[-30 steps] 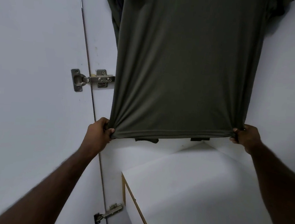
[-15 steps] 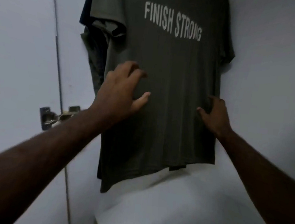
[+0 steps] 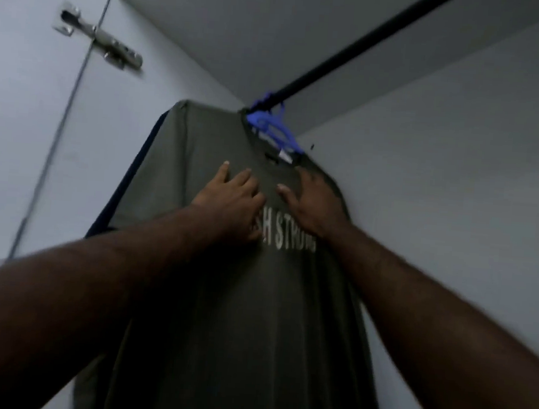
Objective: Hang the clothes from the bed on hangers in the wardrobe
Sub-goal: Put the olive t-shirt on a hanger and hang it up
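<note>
An olive-green T-shirt (image 3: 253,316) with pale lettering hangs on a blue hanger (image 3: 274,130) from the black wardrobe rail (image 3: 354,53). My left hand (image 3: 230,198) lies flat on the shirt's chest, fingers straight, just left of the lettering. My right hand (image 3: 313,201) presses flat on the chest below the collar, to the right. A dark navy garment (image 3: 127,190) hangs behind the shirt, only its left edge showing.
The white wardrobe door (image 3: 20,120) stands open at the left, with a metal hinge (image 3: 106,43) near its top. The white inner wall (image 3: 456,186) is close on the right, and the wardrobe ceiling (image 3: 243,24) is above.
Both hands let go of the shirt's hem and slid up its front to the chest. The view tilted upward, bringing the rail and hanger into sight.
</note>
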{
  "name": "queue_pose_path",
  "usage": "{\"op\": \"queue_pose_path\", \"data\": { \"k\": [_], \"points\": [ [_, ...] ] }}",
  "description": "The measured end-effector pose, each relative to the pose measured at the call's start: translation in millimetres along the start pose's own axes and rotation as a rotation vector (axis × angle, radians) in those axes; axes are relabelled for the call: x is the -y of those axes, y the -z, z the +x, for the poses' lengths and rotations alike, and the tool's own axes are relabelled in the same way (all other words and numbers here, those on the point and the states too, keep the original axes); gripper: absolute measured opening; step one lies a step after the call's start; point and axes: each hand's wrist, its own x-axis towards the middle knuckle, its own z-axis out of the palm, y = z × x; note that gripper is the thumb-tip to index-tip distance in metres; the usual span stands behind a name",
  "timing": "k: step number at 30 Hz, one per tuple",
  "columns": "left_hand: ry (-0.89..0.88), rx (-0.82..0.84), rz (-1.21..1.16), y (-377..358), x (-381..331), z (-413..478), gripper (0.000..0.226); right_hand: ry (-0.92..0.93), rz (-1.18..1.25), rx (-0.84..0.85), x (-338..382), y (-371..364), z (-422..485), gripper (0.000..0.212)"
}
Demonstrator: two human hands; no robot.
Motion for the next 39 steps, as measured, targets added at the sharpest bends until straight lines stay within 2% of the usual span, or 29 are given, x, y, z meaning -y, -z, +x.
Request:
{"op": "queue_pose_path", "data": {
  "k": [5,10,15,18,22,29,31,35,39],
  "points": [
    [0.017,0.032,0.007,-4,27,39,0.08,-0.014,0.082,0.007,34,-2,65,0.07],
    [0.035,0.02,-0.007,-17,46,49,0.08,-0.089,0.134,-0.031,58,-10,109,0.079],
    [0.022,0.006,-0.049,-27,51,50,0.075,-0.088,0.255,-0.015,71,-26,126,0.107],
    [0.029,-0.007,-0.081,-30,51,52,0.073,-0.062,0.26,0.041,67,-32,133,0.116],
    [0.019,-0.005,-0.119,-29,51,48,0.069,-0.044,0.218,0.083,71,-23,118,0.097],
    [0.015,-0.029,-0.269,-23,55,41,0.063,-0.108,0.043,0.165,57,-18,102,0.107],
    [0.02,-0.042,-0.311,-18,53,39,0.065,-0.116,-0.039,0.201,60,-7,84,0.1],
    [0.005,-0.006,-0.347,-7,46,30,0.068,-0.121,-0.194,0.274,55,17,58,0.071],
    [-0.014,-0.029,-0.4,7,43,25,0.066,-0.117,-0.375,0.298,54,51,32,0.072]
  ]
}}
